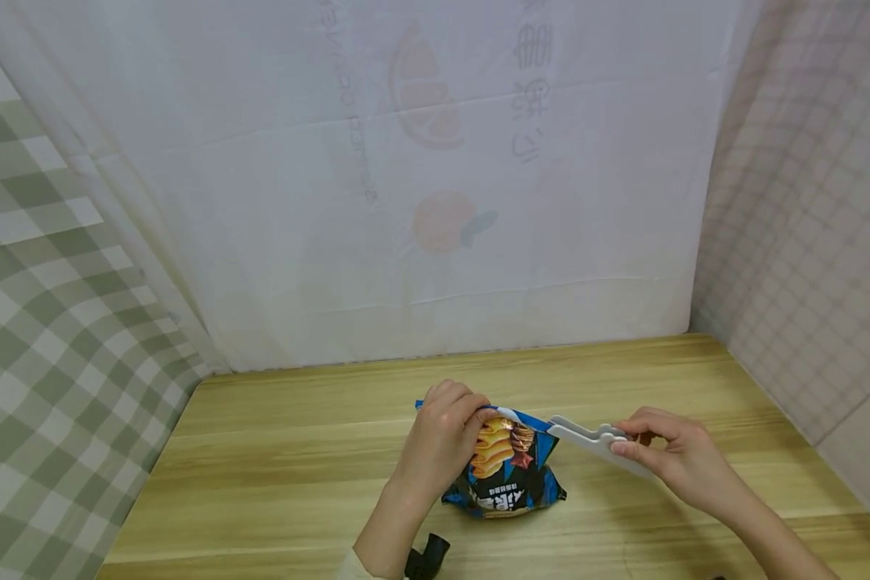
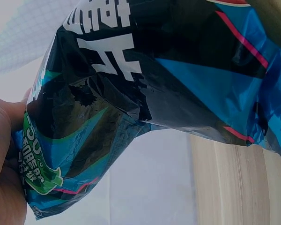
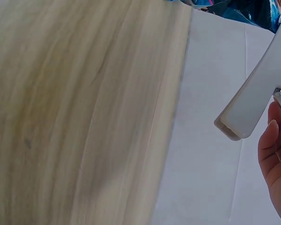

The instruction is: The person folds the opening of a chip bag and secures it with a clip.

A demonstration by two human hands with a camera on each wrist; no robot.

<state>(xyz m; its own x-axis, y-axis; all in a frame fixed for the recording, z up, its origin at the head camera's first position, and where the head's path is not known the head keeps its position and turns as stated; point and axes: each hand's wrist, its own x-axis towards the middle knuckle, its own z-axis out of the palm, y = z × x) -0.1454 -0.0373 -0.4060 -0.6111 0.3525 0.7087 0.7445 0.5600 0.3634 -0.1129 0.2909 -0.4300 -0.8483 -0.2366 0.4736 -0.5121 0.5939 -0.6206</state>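
Observation:
A blue and black bag of chips stands on the wooden table, its printed label upside down in the head view. My left hand grips the bag's top edge on the left; the left wrist view shows the crinkled bag front close up with part of that hand at the side. Between thumb and fingers my right hand pinches a long white bag clip. The clip's far end meets the bag's top right corner; whether it is clamped there I cannot tell. In the right wrist view the clip hangs beside the fingers.
A black object lies on the wooden table near the left forearm, partly hidden by it. White cloth with fruit prints hangs behind the table. Checked cloth borders the left, and grid-patterned cloth the right.

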